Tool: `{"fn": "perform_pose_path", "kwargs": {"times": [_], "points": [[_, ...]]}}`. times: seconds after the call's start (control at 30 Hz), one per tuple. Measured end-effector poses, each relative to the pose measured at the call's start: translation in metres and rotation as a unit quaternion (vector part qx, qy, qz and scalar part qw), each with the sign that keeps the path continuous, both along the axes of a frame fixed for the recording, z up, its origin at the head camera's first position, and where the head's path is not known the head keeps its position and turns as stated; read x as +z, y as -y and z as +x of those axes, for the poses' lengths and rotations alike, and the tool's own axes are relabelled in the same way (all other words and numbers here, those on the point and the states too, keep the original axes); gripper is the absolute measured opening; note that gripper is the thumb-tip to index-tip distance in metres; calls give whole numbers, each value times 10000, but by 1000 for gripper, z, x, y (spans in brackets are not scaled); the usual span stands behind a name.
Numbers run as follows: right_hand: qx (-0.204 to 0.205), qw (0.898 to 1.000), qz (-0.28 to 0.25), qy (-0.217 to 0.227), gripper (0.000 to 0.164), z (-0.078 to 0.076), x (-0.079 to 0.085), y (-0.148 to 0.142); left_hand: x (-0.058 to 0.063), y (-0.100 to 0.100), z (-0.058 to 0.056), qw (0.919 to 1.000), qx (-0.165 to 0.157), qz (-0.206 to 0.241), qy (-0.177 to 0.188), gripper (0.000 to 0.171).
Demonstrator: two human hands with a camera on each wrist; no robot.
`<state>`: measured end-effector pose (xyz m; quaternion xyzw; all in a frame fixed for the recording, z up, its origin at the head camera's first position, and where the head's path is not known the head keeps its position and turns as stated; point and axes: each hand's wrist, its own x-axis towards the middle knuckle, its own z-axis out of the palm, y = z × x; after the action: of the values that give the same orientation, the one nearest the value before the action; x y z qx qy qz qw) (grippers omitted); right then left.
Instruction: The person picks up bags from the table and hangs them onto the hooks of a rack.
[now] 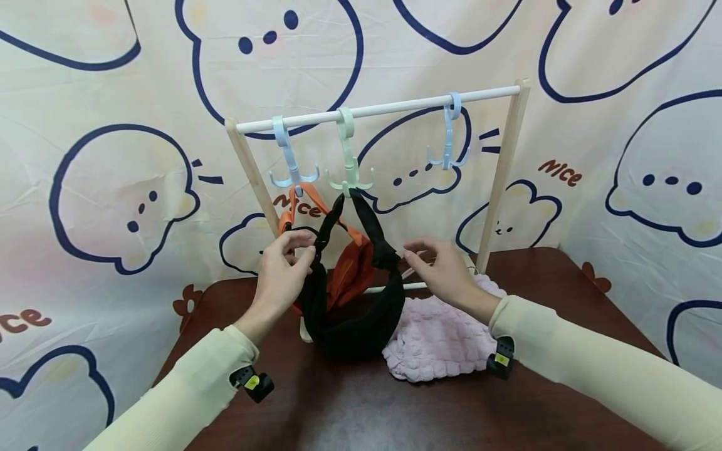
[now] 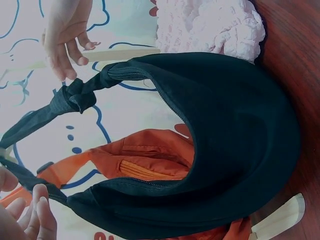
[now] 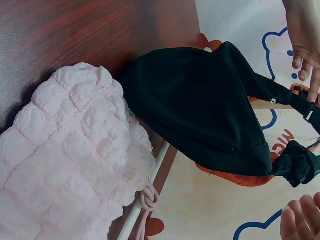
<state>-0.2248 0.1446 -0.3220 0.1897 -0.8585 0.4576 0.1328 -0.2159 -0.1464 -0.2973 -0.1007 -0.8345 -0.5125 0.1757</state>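
A black shoulder bag (image 1: 355, 332) with a knotted strap hangs from the lowest prongs of a green hook (image 1: 348, 160). My left hand (image 1: 284, 263) is beside the strap's left side, fingertips right at it, fingers loosely bent. On the other side, my right hand (image 1: 437, 266) has its fingertips close to the strap's knot (image 2: 75, 97), fingers relaxed. Behind the black bag an orange bag (image 1: 351, 269) hangs from a blue hook (image 1: 290, 156), partly hidden by it. The black bag's zipped opening (image 2: 172, 107) gapes in the left wrist view.
A white rod (image 1: 395, 108) on wooden posts (image 1: 504, 175) carries the hooks. Another blue hook (image 1: 448, 134) hangs toward the right end. A pink quilted bag (image 1: 440, 341) with a knotted strap (image 3: 149, 197) is low at the right, over the dark wooden table (image 1: 361, 413). Patterned cloth (image 1: 130, 200) hangs behind.
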Motion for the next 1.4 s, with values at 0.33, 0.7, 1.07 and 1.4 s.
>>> {"fn": "perform_pose_path", "kwargs": {"times": [0.33, 0.7, 1.07, 1.4], "points": [[-45, 9998, 166, -141, 25, 7, 3, -5, -1, 3, 4, 9999, 64, -69, -65, 26], [28, 9989, 297, -372, 20, 17, 0, -11, -3, 2, 11, 10000, -11, -15, -2, 22], [-72, 9970, 526, -565, 18, 28, -3, -21, 0, 0, 19, 9998, -165, 106, -4, 24], [-250, 9952, 798, -499, 18, 38, -5, -29, -3, -5, 28, 9994, -325, 41, 70, 23]]}}
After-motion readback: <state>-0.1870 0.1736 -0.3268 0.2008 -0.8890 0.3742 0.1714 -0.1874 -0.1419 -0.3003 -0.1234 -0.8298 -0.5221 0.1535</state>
